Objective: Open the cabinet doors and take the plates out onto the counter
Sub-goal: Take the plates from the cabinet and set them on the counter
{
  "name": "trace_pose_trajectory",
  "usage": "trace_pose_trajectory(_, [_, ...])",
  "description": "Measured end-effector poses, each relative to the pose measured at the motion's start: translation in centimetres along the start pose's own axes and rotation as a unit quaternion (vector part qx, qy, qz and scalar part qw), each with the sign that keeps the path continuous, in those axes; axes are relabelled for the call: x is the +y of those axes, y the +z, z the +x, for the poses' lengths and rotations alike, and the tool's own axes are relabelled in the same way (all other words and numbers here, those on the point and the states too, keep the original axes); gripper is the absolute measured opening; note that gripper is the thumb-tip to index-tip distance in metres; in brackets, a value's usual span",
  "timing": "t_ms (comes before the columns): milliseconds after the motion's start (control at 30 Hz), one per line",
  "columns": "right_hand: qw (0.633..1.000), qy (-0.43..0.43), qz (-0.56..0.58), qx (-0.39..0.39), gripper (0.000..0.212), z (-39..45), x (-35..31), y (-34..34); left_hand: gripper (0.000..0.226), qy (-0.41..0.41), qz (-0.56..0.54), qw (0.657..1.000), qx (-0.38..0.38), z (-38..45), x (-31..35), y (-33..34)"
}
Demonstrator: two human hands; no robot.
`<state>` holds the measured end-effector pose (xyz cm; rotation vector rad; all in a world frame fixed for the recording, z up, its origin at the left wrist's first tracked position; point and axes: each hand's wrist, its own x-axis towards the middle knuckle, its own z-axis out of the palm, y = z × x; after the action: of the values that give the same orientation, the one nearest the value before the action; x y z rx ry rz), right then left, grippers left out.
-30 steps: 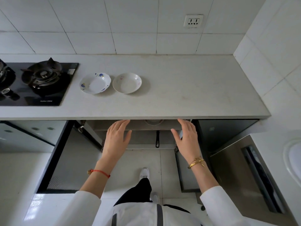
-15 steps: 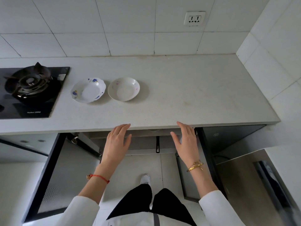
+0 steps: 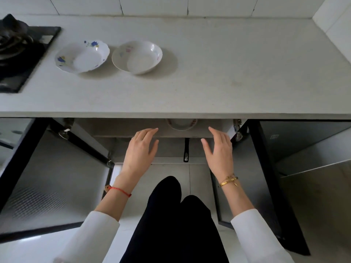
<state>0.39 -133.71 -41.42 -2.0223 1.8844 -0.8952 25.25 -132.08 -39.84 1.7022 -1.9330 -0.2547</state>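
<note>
On the pale surface (image 3: 228, 73) two plates (image 3: 82, 56) sit left with bare room rightward, while below its front edge, between swung-open cabinet doors (image 3: 53, 179), the left hand (image 3: 139, 152) and right hand (image 3: 219, 150) reach empty, fingers spread, toward a shelved plate (image 3: 182, 124).

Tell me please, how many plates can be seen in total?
3. Blue-flowered plate and pink-flowered plate sit side by side on the counter; a third plate shows partly inside the cabinet. More may be hidden there.
</note>
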Motion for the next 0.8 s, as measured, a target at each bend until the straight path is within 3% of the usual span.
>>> trace_pose_trajectory(533, [0.999, -0.005, -0.009, 0.042, 0.046, 1.9, 12.3, 18.2, 0.033, 0.036, 0.059, 0.996, 0.049, 1.5, -12.1, 18.7])
trace_pose_trajectory(800, [0.999, -0.013, -0.001, 0.048, 0.05, 4.5, 16.0, 22.8, 0.03, 0.032, 0.058, 0.995, 0.074, 3.2, -15.1, 24.1])
